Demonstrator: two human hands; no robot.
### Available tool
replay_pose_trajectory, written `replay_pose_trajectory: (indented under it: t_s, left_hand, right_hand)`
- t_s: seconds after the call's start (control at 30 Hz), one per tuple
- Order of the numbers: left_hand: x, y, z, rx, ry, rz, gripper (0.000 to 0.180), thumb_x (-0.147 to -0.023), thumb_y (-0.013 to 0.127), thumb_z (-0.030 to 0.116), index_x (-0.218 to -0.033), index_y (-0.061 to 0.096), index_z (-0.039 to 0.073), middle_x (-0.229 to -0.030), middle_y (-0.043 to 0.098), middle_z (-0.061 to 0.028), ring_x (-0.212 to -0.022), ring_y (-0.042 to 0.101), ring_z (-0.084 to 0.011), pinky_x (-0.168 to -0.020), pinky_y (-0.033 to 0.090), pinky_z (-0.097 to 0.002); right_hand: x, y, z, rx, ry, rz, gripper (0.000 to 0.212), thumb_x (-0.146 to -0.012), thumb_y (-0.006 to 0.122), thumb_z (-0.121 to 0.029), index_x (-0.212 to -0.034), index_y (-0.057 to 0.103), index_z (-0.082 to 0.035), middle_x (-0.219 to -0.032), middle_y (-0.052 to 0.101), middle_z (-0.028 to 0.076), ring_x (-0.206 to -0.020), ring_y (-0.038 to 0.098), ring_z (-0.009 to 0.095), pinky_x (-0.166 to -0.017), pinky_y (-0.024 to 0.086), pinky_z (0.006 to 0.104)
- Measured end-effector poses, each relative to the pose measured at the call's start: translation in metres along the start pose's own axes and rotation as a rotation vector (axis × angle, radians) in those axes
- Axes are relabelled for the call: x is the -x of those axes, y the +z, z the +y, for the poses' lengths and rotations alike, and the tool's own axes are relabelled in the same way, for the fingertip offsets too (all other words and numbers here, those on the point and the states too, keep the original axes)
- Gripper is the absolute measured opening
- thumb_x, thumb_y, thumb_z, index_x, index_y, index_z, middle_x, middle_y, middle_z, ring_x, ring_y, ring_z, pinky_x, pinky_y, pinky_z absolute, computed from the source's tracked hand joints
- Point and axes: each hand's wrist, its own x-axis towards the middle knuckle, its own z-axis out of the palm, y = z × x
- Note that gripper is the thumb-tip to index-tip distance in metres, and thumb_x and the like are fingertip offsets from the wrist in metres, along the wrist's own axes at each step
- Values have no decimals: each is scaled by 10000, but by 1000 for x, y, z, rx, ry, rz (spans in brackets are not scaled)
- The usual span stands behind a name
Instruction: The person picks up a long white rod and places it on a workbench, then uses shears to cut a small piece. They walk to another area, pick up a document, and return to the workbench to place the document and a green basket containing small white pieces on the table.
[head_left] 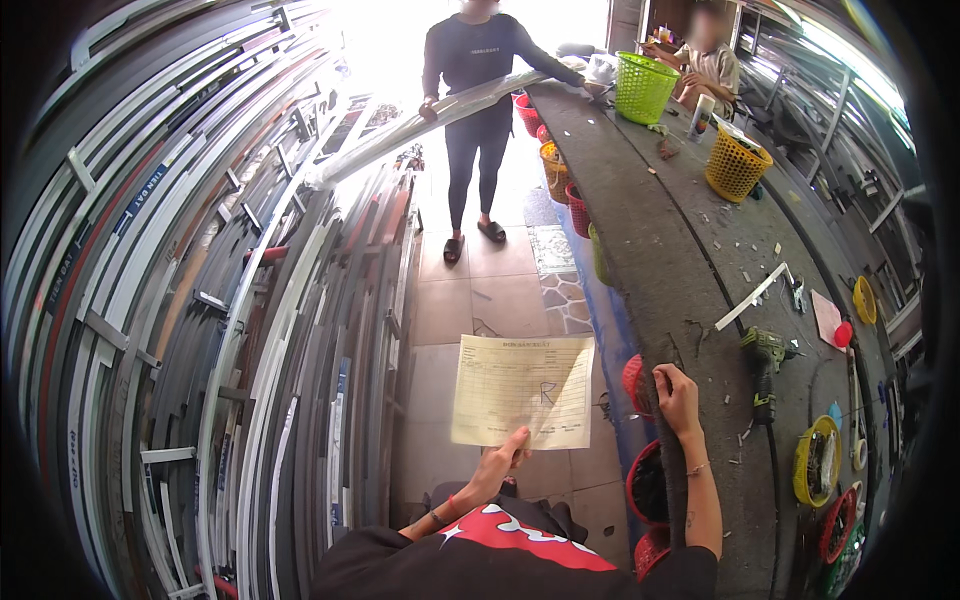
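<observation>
A yellowish printed form (pixel 520 390) with ruled lines and a large handwritten mark is held up in front of me. My left hand (pixel 505 458) pinches this sheet by its lower edge, thumb on the face of the paper. On the right, my right hand (pixel 678 398) rests at the near edge of the long dark workbench (pixel 640 230). Its fingers are curled in, and whether anything is inside them is hidden. Just beside it, a red basket (pixel 634 382) hangs below the bench edge.
Racks of metal profiles (pixel 270 330) line the left. A person (pixel 480 120) stands ahead in the aisle with a long wrapped bundle (pixel 430 125); another person (pixel 708 65) is behind the bench. On it are a cordless drill (pixel 765 370), a green basket (pixel 643 88) and a yellow basket (pixel 738 165).
</observation>
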Motion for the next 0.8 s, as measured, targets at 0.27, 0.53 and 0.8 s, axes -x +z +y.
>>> replay_pose_trajectory:
  t_s: [0.27,0.53,0.8]
  left_hand:
    - [4,-4,3,-25,24,-20,375,-907,439,316,-632,479,64,-541,300,51,-502,237,-62,-498,193,-227]
    - [0,-6,1,-3,35,-22,372,-908,428,311,-625,476,76,-539,307,48,-500,233,-65,-502,200,-228]
    - [-2,-6,3,-17,32,-17,374,-909,423,310,-619,453,75,-534,278,51,-500,226,-66,-506,198,-230]
  right_hand:
    - [0,-1,-2,12,30,-34,135,-849,502,-128,-844,553,-3,-765,587,167,-709,590,317,-617,448,337]
    - [-1,-1,-1,26,3,-11,123,-839,512,-125,-845,563,-13,-787,595,167,-727,584,342,-616,451,366]
    - [-1,0,3,10,10,-6,133,-838,515,-134,-842,568,-12,-774,593,165,-728,583,337,-618,451,356]
